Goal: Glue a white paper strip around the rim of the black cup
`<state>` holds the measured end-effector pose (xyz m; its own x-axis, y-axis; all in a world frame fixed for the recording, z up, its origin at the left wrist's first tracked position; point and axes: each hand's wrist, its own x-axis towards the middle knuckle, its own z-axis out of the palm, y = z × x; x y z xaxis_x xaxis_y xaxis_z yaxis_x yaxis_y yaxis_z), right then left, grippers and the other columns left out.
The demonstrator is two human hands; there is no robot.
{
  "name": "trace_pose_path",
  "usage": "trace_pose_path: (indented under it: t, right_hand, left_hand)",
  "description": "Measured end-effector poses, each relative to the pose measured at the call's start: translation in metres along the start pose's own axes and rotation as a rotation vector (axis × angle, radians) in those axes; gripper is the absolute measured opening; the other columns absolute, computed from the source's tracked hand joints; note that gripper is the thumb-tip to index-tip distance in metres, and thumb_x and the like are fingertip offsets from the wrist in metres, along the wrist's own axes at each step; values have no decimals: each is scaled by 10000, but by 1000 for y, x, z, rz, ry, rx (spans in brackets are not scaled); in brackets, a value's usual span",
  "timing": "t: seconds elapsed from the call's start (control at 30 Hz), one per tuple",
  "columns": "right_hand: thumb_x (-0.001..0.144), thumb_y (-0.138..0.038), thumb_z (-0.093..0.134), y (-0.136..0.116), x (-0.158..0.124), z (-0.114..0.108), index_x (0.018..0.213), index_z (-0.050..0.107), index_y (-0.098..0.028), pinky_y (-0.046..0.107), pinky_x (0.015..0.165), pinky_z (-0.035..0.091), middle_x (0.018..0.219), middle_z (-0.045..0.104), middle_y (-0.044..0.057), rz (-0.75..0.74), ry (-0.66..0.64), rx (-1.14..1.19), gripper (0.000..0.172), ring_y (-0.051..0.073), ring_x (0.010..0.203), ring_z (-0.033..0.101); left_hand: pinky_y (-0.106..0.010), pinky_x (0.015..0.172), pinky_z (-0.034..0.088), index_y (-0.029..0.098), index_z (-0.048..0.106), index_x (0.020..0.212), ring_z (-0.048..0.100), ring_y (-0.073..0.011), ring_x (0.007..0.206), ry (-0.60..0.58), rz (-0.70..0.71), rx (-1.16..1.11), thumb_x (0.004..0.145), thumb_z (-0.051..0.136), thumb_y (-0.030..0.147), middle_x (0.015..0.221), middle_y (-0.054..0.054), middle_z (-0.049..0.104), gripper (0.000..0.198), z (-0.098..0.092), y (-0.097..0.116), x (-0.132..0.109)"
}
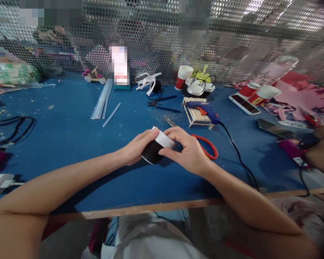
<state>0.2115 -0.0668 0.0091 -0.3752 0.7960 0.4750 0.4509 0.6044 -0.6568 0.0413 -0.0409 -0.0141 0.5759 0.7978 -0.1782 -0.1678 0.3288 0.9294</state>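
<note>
Both hands hold a black paper cup (152, 151) with a white rim, tipped on its side just above the blue table (70, 144). My left hand (136, 147) wraps its fingers round the cup's left side. My right hand (187, 151) grips the white rim end from the right, thumb underneath. Red-handled scissors (208, 147) lie on the table right behind my right hand, partly hidden by it.
A blue glue gun (203, 109) rests on a frame of wooden sticks (196, 114), its black cord running to the table's front edge. Pliers (162, 103), clear glue sticks (102, 102), red cups (183, 76), phones (244, 104) and pink paper lie further back. Another person's arm (322, 151) is at the right.
</note>
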Motion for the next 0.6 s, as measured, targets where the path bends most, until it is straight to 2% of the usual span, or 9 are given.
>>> trace_pose_path:
  t: [0.07, 0.17, 0.27, 0.4, 0.5, 0.6]
  right_hand:
    - [679, -340, 707, 0, 0, -1, 824, 551, -188, 348, 788, 468, 960, 589, 78, -22, -9, 13, 261, 187, 907, 558]
    - [786, -311, 599, -1, -1, -2, 788, 543, -183, 332, 770, 469, 947, 589, 78, -9, -20, 47, 139, 169, 884, 562]
    - [857, -251, 490, -2, -2, 0, 711, 523, -181, 309, 747, 470, 893, 585, 64, 33, -29, 32, 165, 141, 825, 571]
    - [780, -293, 606, -1, -3, 2, 708, 520, -185, 321, 739, 476, 890, 579, 59, 46, -13, 1, 155, 157, 825, 572]
    - [678, -334, 708, -1, -1, 1, 775, 538, -189, 344, 778, 472, 935, 587, 70, 31, 4, 16, 243, 183, 888, 564]
    - [741, -317, 651, -2, -1, -2, 802, 538, -187, 331, 779, 469, 971, 589, 80, 2, 1, 63, 183, 172, 906, 559]
  left_hand:
    - [-249, 605, 418, 146, 552, 929, 531, -128, 681, -47, -34, -75, 790, 416, 595, 772, -33, 562, 489, -1, -1, 1]
    - [-258, 633, 431, 150, 548, 965, 548, -133, 701, -50, -7, -86, 796, 435, 570, 802, -41, 582, 467, 0, -1, 0]
    - [-254, 664, 430, 138, 541, 972, 551, -129, 723, -3, 17, -43, 788, 487, 531, 807, -42, 588, 437, 3, -2, -2]
    - [-229, 639, 425, 137, 558, 964, 549, -119, 728, 6, -1, -60, 786, 488, 537, 821, -40, 594, 444, 2, -4, -1]
    - [-243, 634, 443, 150, 566, 977, 569, -134, 728, -42, -39, -137, 786, 449, 578, 821, -49, 610, 484, -1, -6, 1]
    - [-281, 623, 464, 147, 571, 973, 597, -158, 686, -109, -110, -192, 779, 389, 634, 794, -69, 627, 555, -2, -6, 2]
